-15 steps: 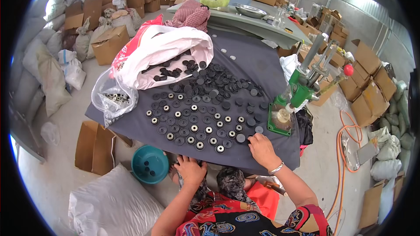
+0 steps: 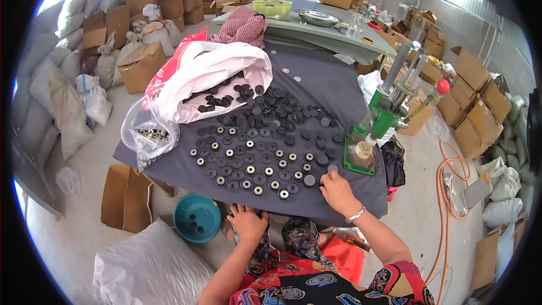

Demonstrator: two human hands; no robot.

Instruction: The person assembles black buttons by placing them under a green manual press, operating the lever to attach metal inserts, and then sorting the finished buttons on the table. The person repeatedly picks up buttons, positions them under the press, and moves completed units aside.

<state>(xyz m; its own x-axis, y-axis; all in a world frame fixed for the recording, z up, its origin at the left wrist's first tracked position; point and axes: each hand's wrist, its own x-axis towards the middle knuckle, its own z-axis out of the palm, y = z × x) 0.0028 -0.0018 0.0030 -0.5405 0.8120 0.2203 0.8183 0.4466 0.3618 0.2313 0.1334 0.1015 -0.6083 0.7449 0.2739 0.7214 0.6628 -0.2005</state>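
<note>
My right hand (image 2: 337, 191) rests at the table's near right edge, fingers curled at a black round disc (image 2: 332, 168); part of the grip is hidden. My left hand (image 2: 248, 223) lies on my patterned trouser leg, its fingers spread and holding nothing. To the left of my right hand, rows of black round parts (image 2: 235, 163) cover the dark cloth (image 2: 316, 206), several with shiny metal rings (image 2: 250, 170) in their middles. Behind them is a heap of plain black discs (image 2: 282, 112). Just beyond my right hand stands a green hand press (image 2: 359, 161) with a red-knobbed lever.
A white-pink sack (image 2: 226, 62) spills black discs onto the table, beside a clear bag (image 2: 148, 133) of metal pieces. Below the left edge are a teal basin (image 2: 196, 203), a cardboard box (image 2: 125, 197) and a white sack (image 2: 149, 262). An orange hose (image 2: 442, 214) lies right. People work behind.
The view has shifted slightly. Both hands keep almost the same places, with the disc still at my right fingertips.
</note>
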